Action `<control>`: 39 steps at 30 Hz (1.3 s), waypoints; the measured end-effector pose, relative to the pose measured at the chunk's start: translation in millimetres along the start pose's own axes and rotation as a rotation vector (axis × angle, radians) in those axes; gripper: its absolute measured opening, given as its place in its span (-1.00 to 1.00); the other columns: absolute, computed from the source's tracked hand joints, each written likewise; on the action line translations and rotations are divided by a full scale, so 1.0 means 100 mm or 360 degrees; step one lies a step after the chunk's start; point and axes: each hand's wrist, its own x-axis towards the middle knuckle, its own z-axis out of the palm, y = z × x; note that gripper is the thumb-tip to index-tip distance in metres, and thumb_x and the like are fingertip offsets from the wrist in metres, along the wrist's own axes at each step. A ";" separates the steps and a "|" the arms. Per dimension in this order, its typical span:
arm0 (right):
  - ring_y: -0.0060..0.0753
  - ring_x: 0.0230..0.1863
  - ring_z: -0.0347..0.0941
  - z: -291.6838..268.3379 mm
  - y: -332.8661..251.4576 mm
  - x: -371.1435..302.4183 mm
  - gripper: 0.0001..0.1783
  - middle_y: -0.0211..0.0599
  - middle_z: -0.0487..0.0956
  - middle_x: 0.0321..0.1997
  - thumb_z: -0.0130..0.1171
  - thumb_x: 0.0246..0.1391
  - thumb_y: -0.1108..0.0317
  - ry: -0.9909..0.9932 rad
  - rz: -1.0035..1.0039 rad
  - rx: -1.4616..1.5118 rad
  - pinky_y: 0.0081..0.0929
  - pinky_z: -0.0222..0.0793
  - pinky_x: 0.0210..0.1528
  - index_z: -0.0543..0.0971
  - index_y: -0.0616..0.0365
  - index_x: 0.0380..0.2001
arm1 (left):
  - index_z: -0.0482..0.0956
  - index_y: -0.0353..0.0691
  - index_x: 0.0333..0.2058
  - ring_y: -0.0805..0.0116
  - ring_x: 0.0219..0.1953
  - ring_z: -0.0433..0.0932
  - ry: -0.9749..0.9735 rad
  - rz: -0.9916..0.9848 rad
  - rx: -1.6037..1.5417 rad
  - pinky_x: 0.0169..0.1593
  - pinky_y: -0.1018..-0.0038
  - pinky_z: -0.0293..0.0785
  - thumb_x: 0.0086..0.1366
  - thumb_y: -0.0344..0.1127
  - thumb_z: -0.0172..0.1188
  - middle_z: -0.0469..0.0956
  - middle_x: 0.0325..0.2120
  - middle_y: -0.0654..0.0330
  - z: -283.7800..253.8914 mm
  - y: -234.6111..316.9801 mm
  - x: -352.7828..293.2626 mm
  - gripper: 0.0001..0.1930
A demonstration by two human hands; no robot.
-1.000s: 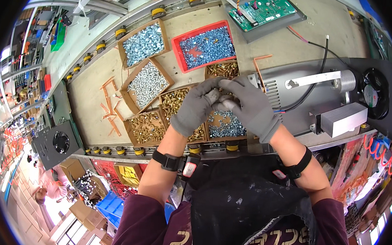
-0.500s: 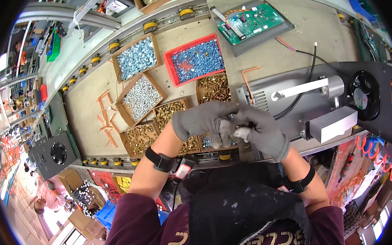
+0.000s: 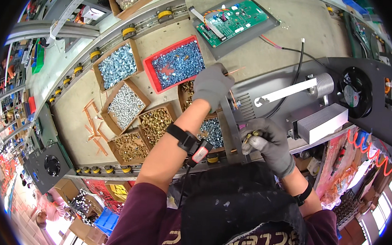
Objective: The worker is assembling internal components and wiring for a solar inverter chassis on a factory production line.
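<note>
1. Nearest, the right hand (image 3: 268, 147), gloved in grey, is over the near end of the grey metal case (image 3: 265, 88); its grip is curled closed around a few small brass-coloured fasteners (image 3: 253, 135), which show between thumb and fingers.
2. Just left of it, blue-silver nuts (image 3: 212, 133) fill a carton partly covered by the left forearm.
3. To the right, a ribbed heat sink (image 3: 322, 124) sits on the case.
4. Further off, the left hand (image 3: 212, 84) is at the bent copper strip (image 3: 233, 98) by the case's left end. Its fingers are bent and overlap the strip's corner; I cannot tell how far open this grip is or whether it holds anything.
5. Left of that hand, silver screws (image 3: 125, 105) lie in a carton.
6. Beyond stands a red tray (image 3: 153, 75) of bluish fasteners.
7. Farthest on the tabletop (image 3: 305, 26) lies a green circuit board (image 3: 238, 25).
</note>
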 end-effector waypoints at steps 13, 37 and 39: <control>-0.60 -0.57 0.33 -0.26 0.30 -0.12 -0.78 -0.36 0.47 -0.46 0.24 0.12 0.35 0.0817 -0.0810 -0.1134 -0.59 0.24 -0.50 0.54 0.24 -0.22 | 0.63 -0.10 -0.39 0.19 -0.13 0.42 0.0475 0.1080 0.0077 -0.09 0.30 0.34 -0.26 -0.24 0.46 0.42 -0.26 0.22 0.24 0.03 -1.05 -0.65; -0.50 -0.41 0.46 -0.39 0.19 -0.16 -0.57 -0.29 0.53 -0.22 0.16 0.19 0.22 0.0704 -0.0309 -0.0330 -0.63 0.44 -0.28 0.44 0.27 0.02 | 0.59 -0.16 -0.34 0.08 -0.26 0.48 0.0351 0.1165 -0.0168 -0.24 0.24 0.47 -0.08 -0.20 0.37 0.40 -0.28 0.13 0.39 -0.03 -0.93 -0.70; -0.52 -0.40 0.45 -0.36 0.15 -0.22 -0.60 -0.29 0.54 -0.22 0.15 0.20 0.26 0.0676 -0.0274 -0.0345 -0.63 0.44 -0.28 0.45 0.27 0.01 | 0.59 -0.15 -0.34 0.09 -0.25 0.48 0.0316 0.1164 -0.0144 -0.24 0.25 0.48 -0.08 -0.20 0.37 0.40 -0.28 0.14 0.40 -0.03 -0.93 -0.70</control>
